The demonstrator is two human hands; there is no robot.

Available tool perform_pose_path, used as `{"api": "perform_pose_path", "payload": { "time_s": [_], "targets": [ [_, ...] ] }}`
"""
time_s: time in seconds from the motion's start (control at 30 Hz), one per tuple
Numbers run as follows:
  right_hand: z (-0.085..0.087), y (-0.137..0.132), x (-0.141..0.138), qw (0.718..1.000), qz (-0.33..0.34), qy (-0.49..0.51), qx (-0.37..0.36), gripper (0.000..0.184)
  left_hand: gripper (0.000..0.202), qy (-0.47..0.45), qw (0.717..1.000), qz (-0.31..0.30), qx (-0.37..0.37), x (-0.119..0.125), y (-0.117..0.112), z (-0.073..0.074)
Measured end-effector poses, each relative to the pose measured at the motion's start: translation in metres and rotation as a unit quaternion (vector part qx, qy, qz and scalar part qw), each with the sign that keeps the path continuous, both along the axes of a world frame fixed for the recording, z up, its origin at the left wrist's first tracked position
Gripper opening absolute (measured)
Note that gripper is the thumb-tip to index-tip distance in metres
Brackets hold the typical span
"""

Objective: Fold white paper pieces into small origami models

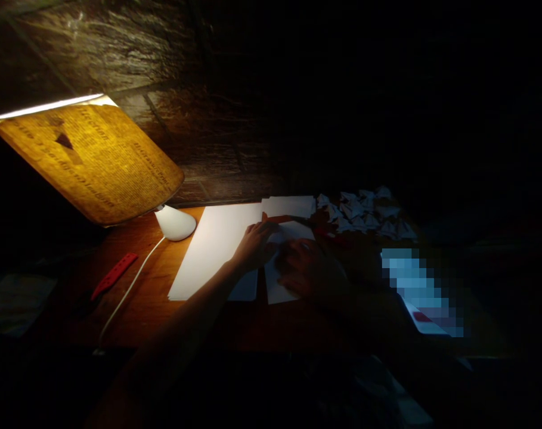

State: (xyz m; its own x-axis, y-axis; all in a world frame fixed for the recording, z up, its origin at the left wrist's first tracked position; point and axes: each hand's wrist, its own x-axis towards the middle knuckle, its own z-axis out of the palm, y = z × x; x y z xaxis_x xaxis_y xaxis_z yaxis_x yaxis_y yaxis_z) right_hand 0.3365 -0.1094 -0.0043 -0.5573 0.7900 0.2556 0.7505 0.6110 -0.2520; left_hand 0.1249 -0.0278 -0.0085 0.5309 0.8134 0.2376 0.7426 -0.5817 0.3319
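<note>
A white sheet of paper (279, 291) lies on the table in front of me, its upper part slightly raised. My left hand (254, 239) is at its upper left edge, fingers closed on the paper there. Over the right part of the same sheet, my right hand (304, 268) rests with its fingers spread; it is dim and a little blurred. To the left, partly under my left forearm, is a stack of large white paper (214, 250). Smaller white sheets (288, 206) lie behind my hands.
Several folded paper pieces (360, 211) cluster at the back right. A lit phone-like screen (420, 292), pixelated, lies at the right. A lamp (175, 223) with a printed shade (92, 161), its white cord (132, 286) and a red-handled tool (115, 274) occupy the left of the wooden table (154, 280).
</note>
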Motion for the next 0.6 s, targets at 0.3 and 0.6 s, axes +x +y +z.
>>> {"api": "perform_pose_path", "payload": {
  "time_s": [0.3, 0.6],
  "targets": [
    [0.0024, 0.0019, 0.0006, 1.0, 0.014, 0.006, -0.019, 0.035, 0.05, 0.012, 1.0, 0.0, 0.012, -0.0038, 0.0028, -0.0061],
    [0.0044, 0.0023, 0.001, 0.999, 0.037, -0.001, -0.035, 0.032, 0.048, 0.005, 1.0, 0.003, 0.022, -0.0054, 0.0035, -0.008]
  ]
}}
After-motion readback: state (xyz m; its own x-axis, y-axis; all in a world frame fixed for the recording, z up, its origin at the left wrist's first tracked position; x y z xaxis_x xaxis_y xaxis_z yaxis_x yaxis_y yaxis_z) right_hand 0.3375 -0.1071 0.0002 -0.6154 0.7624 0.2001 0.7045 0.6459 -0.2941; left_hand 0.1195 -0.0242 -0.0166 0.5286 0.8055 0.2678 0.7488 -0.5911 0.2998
